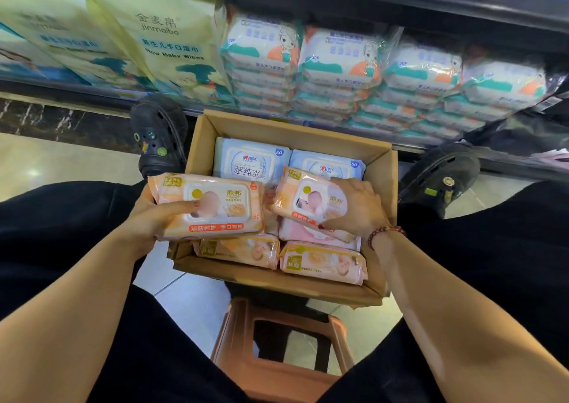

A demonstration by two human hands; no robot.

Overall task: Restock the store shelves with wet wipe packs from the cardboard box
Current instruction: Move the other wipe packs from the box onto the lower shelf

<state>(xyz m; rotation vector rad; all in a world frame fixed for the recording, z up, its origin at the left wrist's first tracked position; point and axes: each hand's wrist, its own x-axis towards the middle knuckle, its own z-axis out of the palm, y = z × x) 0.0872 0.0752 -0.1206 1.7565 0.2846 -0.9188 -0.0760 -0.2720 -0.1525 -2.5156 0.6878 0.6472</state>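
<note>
Both hands are closed on wet wipe packs above the open brown cardboard box (286,127). The left hand (154,218) grips a peach-orange plastic wet wipe pack with a white flip lid (215,208) by its left end. Its thumb lies across the lid, and the pack is held nearly level over the box's left wall. The right hand (354,208) curls over the right side of a second peach-orange pack (304,199), which is tilted just above the packs in the box. A dark red bead bracelet (386,233) circles the right wrist.

Inside the box, two pale blue packs (252,159) lie side by side at the far end. A pink pack (300,233) shows under the tilted one, and two more peach-orange packs (323,262) lie at the near end. The box sits between two black clogs (160,131), just in front of the bottom store shelf (77,87). On that shelf, tall pale yellow bags of baby wipes (172,42) stand on the left and stacks of white-and-teal wipe packs (338,64) on the right. A brown plastic stool (277,368) shows between the person's legs.
</note>
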